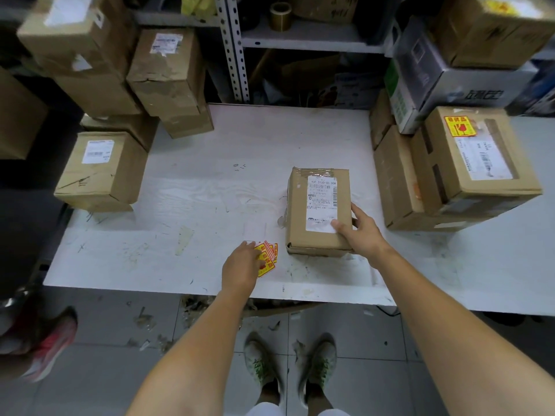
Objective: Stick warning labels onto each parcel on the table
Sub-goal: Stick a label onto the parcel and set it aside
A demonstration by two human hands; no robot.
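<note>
Now the shut parcel (318, 211) sits mid-frame on the bench (210, 190), right hand (359, 232) grip clamped on its corner; left hand (240, 265) touches yellow labels (268, 259), grip unclear.

head cam, looks down, table (210, 190) near

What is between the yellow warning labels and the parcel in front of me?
Only a narrow strip of bare white table separates the warning labels from the parcel, seen in the head view.
</note>
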